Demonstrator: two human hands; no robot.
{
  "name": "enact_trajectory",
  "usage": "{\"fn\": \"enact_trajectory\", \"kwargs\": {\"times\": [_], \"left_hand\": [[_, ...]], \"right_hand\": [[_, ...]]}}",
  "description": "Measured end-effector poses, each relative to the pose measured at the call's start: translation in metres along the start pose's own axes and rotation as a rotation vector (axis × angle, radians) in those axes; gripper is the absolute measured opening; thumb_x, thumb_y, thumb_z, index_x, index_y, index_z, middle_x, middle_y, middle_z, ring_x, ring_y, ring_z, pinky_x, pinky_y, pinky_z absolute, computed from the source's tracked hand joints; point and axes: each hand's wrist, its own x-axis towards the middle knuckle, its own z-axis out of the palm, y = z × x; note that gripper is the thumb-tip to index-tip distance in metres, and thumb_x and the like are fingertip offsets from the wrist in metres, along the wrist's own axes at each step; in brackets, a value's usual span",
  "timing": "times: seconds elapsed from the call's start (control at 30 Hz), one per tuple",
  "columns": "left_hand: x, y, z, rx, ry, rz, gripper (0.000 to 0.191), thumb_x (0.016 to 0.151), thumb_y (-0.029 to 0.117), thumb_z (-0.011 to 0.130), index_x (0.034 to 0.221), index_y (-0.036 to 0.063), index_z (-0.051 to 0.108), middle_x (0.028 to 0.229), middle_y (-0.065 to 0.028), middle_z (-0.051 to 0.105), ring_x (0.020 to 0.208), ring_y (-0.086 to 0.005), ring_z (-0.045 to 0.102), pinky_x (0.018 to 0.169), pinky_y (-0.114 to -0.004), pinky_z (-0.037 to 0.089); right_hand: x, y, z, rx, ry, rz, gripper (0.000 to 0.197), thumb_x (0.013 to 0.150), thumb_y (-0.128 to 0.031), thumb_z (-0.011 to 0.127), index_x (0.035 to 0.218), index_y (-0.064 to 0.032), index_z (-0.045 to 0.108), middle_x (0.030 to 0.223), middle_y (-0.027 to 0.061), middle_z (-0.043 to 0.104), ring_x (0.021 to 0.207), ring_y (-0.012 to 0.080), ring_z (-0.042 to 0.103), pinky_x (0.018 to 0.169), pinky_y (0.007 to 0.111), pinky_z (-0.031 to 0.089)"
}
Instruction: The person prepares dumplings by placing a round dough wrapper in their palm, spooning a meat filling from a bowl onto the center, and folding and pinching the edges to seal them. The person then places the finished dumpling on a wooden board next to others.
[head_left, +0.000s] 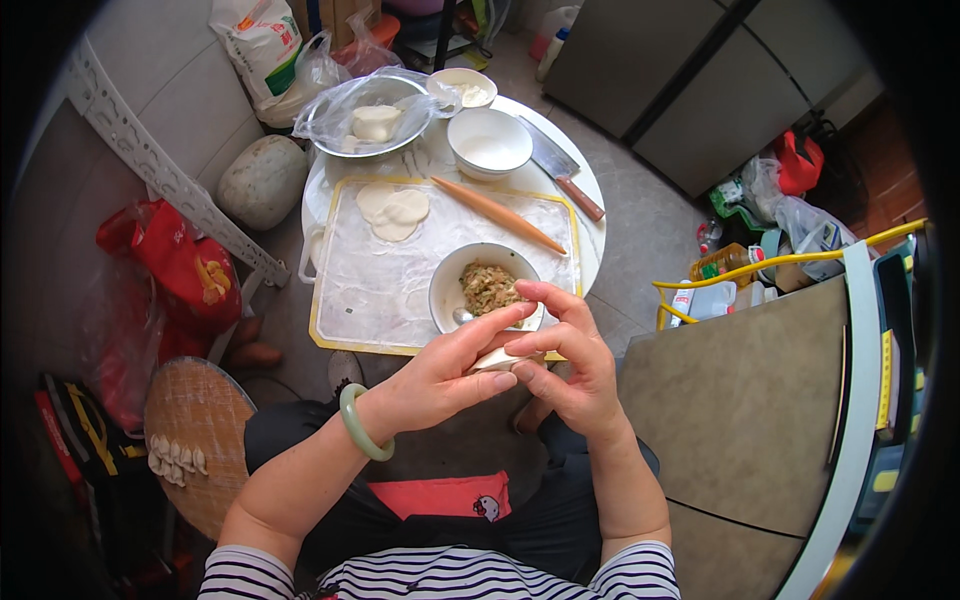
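Note:
Between my two hands is a folded dumpling (496, 361) of pale dough, partly hidden by the fingers. My left hand (454, 367) cradles it from the left, a green bangle on its wrist. From the right, the fingertips of my right hand (566, 367) pinch its edge. Just beyond the hands, a white bowl (442, 289) of minced filling (487, 289) with a metal spoon (462, 316) in it stands on a floured, yellow-rimmed board (375, 292). Several flat dough wrappers (394, 212) overlap at the board's far left. A tapered wooden rolling pin (499, 215) lies across its far right.
Behind the board on the round table (596, 262) are a plastic-covered metal basin (360, 152) with dough, a white bowl (491, 142), a smaller bowl (463, 86) and a cleaver (559, 165). Several finished dumplings (176, 459) rest on a round wooden board (202, 405) at left.

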Motion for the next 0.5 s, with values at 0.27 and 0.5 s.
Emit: {"fn": "enact_trajectory", "kwargs": {"times": [0.27, 0.5], "left_hand": [[0.003, 0.004, 0.005, -0.136, -0.004, -0.052, 0.062, 0.089, 0.008, 0.057, 0.142, -0.0005, 0.026, 0.137, -0.0132, 0.041, 0.125, -0.0198, 0.043, 0.103, -0.031, 0.037], [0.002, -0.018, 0.01, -0.589, 0.148, -0.107, 0.036, 0.093, 0.009, 0.053, 0.127, 0.001, 0.048, 0.12, -0.0078, 0.056, 0.11, -0.0153, 0.055, 0.097, -0.032, 0.045]], "right_hand": [[-0.008, 0.006, 0.006, 0.003, 0.134, -0.061, 0.016, 0.075, -0.004, 0.07, 0.09, -0.0058, 0.067, 0.124, 0.0171, 0.053, 0.12, 0.0284, 0.047, 0.096, 0.036, 0.04], [0.003, 0.009, 0.005, 0.137, 0.162, 0.024, 0.034, 0.08, -0.017, 0.069, 0.11, -0.0039, 0.059, 0.127, 0.0169, 0.051, 0.125, 0.0313, 0.042, 0.103, 0.038, 0.034]]}}
